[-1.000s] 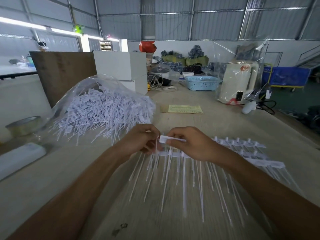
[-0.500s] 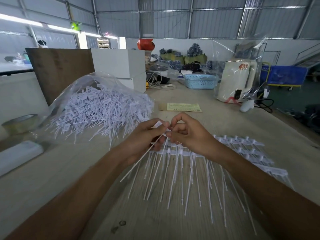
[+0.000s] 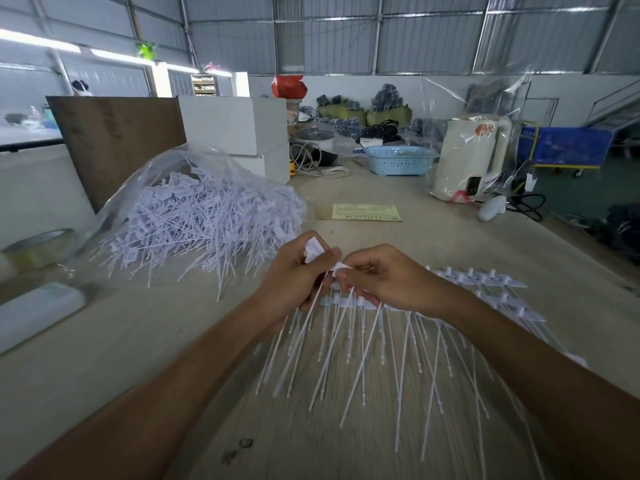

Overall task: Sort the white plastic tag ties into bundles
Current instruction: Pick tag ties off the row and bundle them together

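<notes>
While the left hand (image 3: pixel 294 282) kept a closed grip on several tag ties (image 3: pixel 313 252), the right hand (image 3: pixel 384 277) pinched one tie's flag (image 3: pixel 341 266) above the desk (image 3: pixel 433 244), beside the bagged pile (image 3: pixel 204 216).

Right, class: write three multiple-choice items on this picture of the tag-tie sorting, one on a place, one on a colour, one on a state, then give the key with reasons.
1. Where is the loose heap of tag ties?
A. In the basket
B. In an open clear bag on the table's left
C. On the floor

2. What colour is the basket?
A. Red
B. Black
C. Light blue

3. What is the left hand doing?
A. Gripping tag ties
B. Lying flat
C. Holding tape

Key: 1 B, the heap spills from clear plastic. 2 C, its lattice wall is pale blue. 3 A, tie stems fan down from its curled fingers beside the right hand.
</notes>
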Action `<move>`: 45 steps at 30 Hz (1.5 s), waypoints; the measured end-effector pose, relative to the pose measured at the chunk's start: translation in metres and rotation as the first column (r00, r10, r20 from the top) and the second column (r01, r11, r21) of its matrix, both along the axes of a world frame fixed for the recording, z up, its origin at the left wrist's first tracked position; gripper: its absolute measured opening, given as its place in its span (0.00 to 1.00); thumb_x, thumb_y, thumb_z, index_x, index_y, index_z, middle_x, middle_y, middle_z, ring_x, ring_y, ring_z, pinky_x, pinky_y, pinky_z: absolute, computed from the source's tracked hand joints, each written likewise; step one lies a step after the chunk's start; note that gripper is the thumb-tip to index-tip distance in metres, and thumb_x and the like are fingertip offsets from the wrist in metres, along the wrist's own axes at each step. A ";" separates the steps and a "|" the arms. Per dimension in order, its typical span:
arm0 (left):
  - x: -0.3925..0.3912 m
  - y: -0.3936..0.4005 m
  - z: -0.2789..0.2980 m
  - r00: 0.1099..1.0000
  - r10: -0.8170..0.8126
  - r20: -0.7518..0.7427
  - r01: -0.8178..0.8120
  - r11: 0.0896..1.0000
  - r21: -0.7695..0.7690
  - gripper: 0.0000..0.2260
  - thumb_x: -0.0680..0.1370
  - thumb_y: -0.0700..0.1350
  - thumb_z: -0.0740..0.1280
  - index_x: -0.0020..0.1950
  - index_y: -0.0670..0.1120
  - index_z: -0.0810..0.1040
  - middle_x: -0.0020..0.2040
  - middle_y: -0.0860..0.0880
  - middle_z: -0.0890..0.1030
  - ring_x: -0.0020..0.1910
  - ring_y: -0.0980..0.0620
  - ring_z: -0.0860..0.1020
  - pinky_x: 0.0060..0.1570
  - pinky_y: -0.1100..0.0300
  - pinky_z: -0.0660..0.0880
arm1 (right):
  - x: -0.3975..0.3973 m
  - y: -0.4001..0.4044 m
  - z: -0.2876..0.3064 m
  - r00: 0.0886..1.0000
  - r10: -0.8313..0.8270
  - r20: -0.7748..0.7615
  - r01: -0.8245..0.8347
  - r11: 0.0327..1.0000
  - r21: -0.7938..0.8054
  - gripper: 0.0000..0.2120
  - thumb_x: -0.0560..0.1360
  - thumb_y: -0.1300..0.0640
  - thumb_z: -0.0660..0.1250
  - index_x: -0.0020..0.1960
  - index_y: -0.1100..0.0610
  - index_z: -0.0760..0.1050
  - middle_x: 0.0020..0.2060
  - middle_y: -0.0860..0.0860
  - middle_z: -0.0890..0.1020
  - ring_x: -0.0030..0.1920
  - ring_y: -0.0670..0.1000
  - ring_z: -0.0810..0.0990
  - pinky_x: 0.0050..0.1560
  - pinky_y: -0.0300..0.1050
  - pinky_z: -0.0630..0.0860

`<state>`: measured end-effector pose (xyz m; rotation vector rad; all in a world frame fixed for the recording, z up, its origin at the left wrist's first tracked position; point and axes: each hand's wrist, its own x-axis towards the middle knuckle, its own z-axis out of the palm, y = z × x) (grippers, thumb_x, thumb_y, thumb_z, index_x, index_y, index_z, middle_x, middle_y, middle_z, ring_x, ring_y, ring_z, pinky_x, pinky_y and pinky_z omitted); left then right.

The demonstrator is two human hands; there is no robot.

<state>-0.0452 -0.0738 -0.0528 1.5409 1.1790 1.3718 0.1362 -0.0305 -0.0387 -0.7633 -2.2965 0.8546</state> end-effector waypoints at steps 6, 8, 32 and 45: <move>-0.003 0.005 0.009 0.996 0.057 0.071 -0.035 0.960 -0.279 0.13 0.80 0.40 0.67 0.37 0.45 0.68 0.27 0.45 0.72 0.19 0.53 0.63 0.22 0.68 0.58 | -0.010 -0.004 -0.008 0.946 -0.201 0.256 0.030 0.837 0.546 0.16 0.83 0.49 0.63 0.43 0.59 0.77 0.35 0.50 0.76 0.37 0.55 0.77 0.38 0.53 0.74; -0.006 0.004 0.010 0.994 0.031 0.102 -0.007 0.972 -0.233 0.14 0.81 0.41 0.67 0.37 0.45 0.69 0.27 0.45 0.71 0.20 0.53 0.63 0.23 0.67 0.59 | -0.004 0.000 -0.004 0.955 -0.180 0.236 0.080 0.922 0.379 0.17 0.82 0.46 0.62 0.44 0.57 0.77 0.34 0.50 0.78 0.35 0.51 0.78 0.38 0.51 0.75; 0.021 -0.002 -0.008 0.979 -0.138 0.151 0.156 0.982 -0.111 0.15 0.78 0.57 0.69 0.39 0.47 0.77 0.30 0.46 0.73 0.24 0.51 0.69 0.24 0.63 0.65 | 0.022 -0.020 -0.002 0.989 0.001 -0.150 -0.027 0.984 -0.177 0.11 0.83 0.58 0.62 0.52 0.67 0.76 0.37 0.56 0.80 0.29 0.55 0.73 0.34 0.50 0.73; 0.025 -0.002 0.000 1.000 0.018 -0.007 -0.019 0.995 -0.102 0.14 0.84 0.46 0.61 0.38 0.46 0.68 0.25 0.50 0.67 0.19 0.53 0.62 0.21 0.66 0.60 | 0.018 -0.026 0.000 0.960 -0.242 0.138 0.178 0.914 0.364 0.07 0.81 0.53 0.66 0.53 0.55 0.81 0.34 0.53 0.82 0.32 0.52 0.80 0.35 0.49 0.75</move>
